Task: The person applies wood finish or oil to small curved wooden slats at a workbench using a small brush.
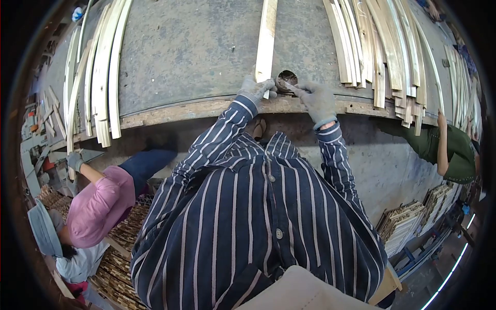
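Note:
A long pale wooden strip (266, 39) lies on the grey worktable (181, 51), its near end at the table's front edge. My left hand (256, 89), in a grey glove, is closed around that near end. My right hand (318, 102), gloved too, pinches a thin, flat, light-coloured tool (291, 87) that looks like a small scraper. The tool's tip reaches the rim of a small round container (287, 77) with dark brown stuff inside. This container stands just right of the strip, between my two hands.
Long wooden strips (106, 67) lie at the left, and a larger pile of strips (385, 46) at the right. A person in pink (101, 206) handles a strip on the left; a person in green (447, 150) stands at the right. Stacked wood (405, 222) stands on the floor.

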`<state>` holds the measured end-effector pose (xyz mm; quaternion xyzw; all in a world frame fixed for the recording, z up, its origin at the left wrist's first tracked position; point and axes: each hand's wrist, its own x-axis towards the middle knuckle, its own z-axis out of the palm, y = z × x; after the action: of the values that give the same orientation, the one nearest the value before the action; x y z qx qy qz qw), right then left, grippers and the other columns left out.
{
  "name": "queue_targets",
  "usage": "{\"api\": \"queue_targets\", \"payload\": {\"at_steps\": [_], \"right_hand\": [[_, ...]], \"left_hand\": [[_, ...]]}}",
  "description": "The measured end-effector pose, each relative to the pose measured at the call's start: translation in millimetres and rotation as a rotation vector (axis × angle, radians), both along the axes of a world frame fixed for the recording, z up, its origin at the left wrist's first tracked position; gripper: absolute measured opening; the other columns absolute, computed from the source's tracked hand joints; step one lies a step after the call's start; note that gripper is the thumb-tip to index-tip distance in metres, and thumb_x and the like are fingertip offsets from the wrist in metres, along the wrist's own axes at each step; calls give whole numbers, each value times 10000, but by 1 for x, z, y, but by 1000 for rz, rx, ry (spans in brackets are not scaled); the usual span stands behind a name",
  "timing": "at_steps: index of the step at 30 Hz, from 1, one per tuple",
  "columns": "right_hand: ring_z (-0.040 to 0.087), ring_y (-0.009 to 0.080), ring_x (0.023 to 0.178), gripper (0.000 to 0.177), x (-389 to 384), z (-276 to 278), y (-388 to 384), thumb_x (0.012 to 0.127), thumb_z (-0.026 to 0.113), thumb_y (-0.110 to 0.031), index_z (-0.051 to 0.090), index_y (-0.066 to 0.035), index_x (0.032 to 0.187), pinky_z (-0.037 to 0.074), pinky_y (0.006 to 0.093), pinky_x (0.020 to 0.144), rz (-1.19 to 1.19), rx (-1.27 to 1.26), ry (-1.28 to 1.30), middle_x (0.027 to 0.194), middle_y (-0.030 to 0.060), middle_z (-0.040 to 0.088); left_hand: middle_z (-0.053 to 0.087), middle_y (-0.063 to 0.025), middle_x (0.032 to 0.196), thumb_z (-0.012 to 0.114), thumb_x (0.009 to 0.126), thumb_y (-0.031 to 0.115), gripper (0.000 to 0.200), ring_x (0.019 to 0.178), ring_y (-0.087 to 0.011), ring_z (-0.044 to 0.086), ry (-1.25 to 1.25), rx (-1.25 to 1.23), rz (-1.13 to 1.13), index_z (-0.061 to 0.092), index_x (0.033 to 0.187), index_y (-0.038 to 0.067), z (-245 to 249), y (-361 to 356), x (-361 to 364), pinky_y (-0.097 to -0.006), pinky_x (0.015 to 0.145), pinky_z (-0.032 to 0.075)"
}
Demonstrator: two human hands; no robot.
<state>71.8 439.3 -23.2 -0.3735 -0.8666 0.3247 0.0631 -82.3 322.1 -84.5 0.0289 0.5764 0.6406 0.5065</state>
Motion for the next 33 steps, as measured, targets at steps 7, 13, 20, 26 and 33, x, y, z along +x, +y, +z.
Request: {"api": "queue_targets", "payload": {"at_steps": [7,13,20,26,33], "right_hand": [[527,65,536,151,-12,45,-23,856,674,-62,711,-35,1000,415,200,481,-159,-601,321,688,26,611],[606,219,663,242,-42,31,-58,766,674,20,706,-51,994,458,298,587,161,-2,639,781,90,627],[616,240,712,300,-47,32,-80,742,685,-43,722,-140,1023,482,323,605,183,247,574,806,50,622],[603,212,746,317,-38,33,-89,743,658,-83,725,-200,1029,489,331,594,167,631,365,847,6,601],[607,215,766,306,-27,51,-81,741,675,-59,726,-174,1020,485,329,611,120,454,449,845,29,607]], "left_hand": [[590,-130,916,647,745,-82,539,667,-222,660,160,71,-167,434,1236,-18,35,-38,-18,-312,510,565],[645,-143,835,604,781,-45,319,712,-206,662,-65,188,-90,533,1090,-86,88,-76,-18,-278,594,559],[645,-165,945,610,792,-11,374,814,-232,684,-257,378,-40,524,1150,-74,97,-88,-23,-317,700,590],[633,-159,1005,622,783,-12,398,893,-243,681,-268,409,-99,525,1166,-57,95,-87,-26,-345,777,598],[641,-130,980,631,781,0,372,876,-209,678,6,380,-176,542,1139,-54,101,-93,-25,-311,727,593]]}}
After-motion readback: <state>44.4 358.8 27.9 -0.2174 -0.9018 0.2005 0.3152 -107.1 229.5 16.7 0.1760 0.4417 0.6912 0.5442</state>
